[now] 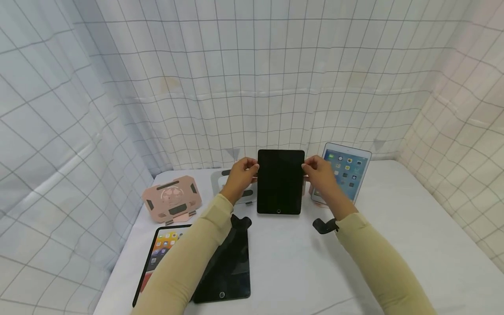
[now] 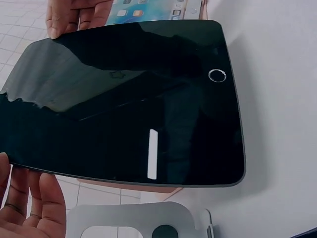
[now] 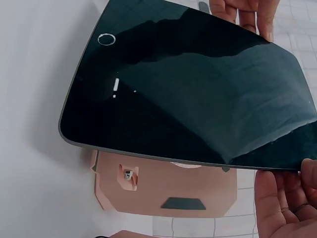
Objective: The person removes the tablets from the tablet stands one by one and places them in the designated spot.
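A dark-screened black tablet (image 1: 279, 183) is held up by both hands, its home button at the bottom. My left hand (image 1: 240, 178) pinches its left edge near the top, and my right hand (image 1: 320, 174) pinches the right edge at a similar height. Thumbs lie at the front, the other fingers behind. Close under and behind the tablet, a pink tablet stand (image 3: 218, 191) shows in the right wrist view. A grey stand (image 2: 81, 218) sits beside it on the left, partly covered by my left hand in the head view.
To the right, a white tablet (image 1: 348, 170) with lit icons leans on a stand. Another pink stand (image 1: 173, 199) is at the far left. In front of it lie a lit tablet (image 1: 159, 249) and a black tablet (image 1: 232, 271), both partly under my left sleeve. Gridded curtain surrounds the white table (image 1: 291, 262).
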`<state>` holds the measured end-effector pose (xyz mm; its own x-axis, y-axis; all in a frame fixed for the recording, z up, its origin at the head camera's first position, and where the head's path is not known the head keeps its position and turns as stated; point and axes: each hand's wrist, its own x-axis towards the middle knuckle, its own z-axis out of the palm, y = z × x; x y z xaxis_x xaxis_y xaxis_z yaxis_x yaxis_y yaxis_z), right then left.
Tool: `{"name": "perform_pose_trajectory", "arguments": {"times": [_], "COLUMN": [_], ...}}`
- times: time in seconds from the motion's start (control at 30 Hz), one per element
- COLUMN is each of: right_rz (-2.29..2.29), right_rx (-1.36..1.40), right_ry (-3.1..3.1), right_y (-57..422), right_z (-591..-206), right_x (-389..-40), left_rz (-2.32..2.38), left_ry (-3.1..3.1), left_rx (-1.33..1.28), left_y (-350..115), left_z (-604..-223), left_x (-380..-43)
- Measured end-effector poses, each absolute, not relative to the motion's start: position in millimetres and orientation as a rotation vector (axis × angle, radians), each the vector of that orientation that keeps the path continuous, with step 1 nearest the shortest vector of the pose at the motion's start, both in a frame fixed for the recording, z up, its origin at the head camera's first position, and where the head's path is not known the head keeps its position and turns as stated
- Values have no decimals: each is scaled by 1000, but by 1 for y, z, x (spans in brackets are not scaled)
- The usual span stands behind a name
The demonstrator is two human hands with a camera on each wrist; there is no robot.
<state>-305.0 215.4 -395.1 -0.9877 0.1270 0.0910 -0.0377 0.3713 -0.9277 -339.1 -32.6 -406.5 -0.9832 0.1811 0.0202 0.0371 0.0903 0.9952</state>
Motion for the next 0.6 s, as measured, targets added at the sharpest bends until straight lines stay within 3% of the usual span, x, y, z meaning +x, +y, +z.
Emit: {"name": "perform_pose_trajectory", "arguments": {"times": [0.6], "right_rz": [1805], "right_rx": [-89], "right_ry": [-2514], "right_y": [210], "right_z": [-412], "right_x": [-280], "left_rz": [2034], "left_ry": [2119], "left_rx": [90], "left_y": [-45], "left_z": [-419], "left_x": [-310]}}
